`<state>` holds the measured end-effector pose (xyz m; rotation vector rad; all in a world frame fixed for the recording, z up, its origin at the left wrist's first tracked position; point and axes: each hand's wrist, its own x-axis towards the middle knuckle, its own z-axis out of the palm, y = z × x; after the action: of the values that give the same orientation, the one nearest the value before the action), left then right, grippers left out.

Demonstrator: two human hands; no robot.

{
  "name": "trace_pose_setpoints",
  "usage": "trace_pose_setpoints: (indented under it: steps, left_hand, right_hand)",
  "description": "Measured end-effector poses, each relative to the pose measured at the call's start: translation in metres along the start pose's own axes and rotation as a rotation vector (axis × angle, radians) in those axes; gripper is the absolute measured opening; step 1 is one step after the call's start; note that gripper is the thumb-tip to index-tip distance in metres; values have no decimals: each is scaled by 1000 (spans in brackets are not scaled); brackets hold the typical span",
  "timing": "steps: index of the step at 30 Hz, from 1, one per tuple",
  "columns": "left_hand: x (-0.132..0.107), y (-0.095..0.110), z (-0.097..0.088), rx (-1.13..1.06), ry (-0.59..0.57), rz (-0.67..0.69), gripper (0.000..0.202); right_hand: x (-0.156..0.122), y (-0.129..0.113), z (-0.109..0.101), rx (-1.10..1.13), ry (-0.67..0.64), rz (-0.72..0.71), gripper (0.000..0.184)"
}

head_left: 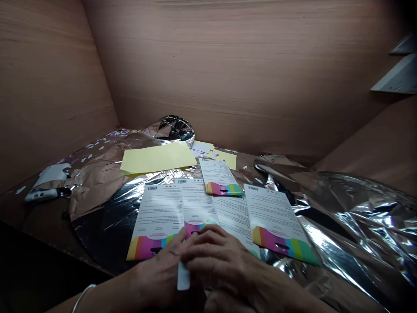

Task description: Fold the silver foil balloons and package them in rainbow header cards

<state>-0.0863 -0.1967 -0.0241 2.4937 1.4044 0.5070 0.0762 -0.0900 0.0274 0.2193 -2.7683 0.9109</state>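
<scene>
My left hand (159, 274) and my right hand (221, 258) meet at the bottom centre, fingers pressed together on a small white strip (183, 278) that sticks out between them. They rest over the near ends of several white printed cards with rainbow-striped bottoms. One card (156, 221) lies to the left, another (278, 224) to the right, and a smaller one (219, 177) lies farther back. A bangle (83, 295) circles my left wrist.
Crumpled silver foil (352, 208) covers the right side, and rose-gold foil (97, 169) the left. Yellow paper sheets (156, 157) lie behind the cards. A white handheld device (48, 182) sits far left. Confetti bits dot the back left. Wooden walls enclose the surface.
</scene>
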Motion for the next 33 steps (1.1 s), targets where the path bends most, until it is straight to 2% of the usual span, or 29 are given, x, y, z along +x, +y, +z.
trace_pose_setpoints:
  steps: [2, 4, 6, 8, 11, 13, 15, 18, 21, 24, 27, 29, 31, 33]
  left_hand:
    - [-14, -19, 3, 55, 149, -138, 42]
    - [-27, -41, 2, 91, 374, -446, 41]
    - [-35, -61, -4, 44, 536, -812, 39]
    - [-37, -74, -13, -137, 575, -1050, 35]
    - [-33, -81, -25, -460, 627, -1166, 34]
    - [-28, -84, -28, -566, 678, -1216, 45]
    - [-23, -89, -28, -612, 679, -1279, 53]
    - [-14, -97, -27, -675, 629, -1347, 50]
    - [-4, -100, -25, -757, 599, -1367, 38]
    - [2, -97, -24, -791, 590, -1328, 30]
    - [4, -92, -24, -799, 589, -1259, 33]
    - [5, -90, -24, -795, 573, -1257, 34]
    - [6, -90, -24, -790, 554, -1279, 33]
    - [8, -91, -24, -788, 544, -1303, 33]
  right_hand:
    - [-10, 25, -1, -92, 123, 91, 35]
    - [-24, 62, -4, -309, 235, 270, 39]
    - [-38, 105, -8, -551, 232, 487, 44]
    - [-48, 144, -12, -749, 168, 645, 46]
    - [-52, 182, -14, -807, 143, 685, 46]
    - [-49, 194, -12, -809, 137, 665, 47]
    - [-45, 199, -9, -821, 130, 646, 47]
    - [-42, 196, -5, -853, 120, 614, 48]
    - [-44, 178, -1, -899, 101, 579, 45]
    - [-52, 142, 10, -974, 117, 508, 42]
    - [-58, 96, 30, -984, 198, 364, 43]
    - [-60, 69, 42, -883, 210, 284, 40]
    - [-58, 52, 49, -700, 185, 253, 34]
    - [-55, 49, 48, -497, 255, 339, 32]
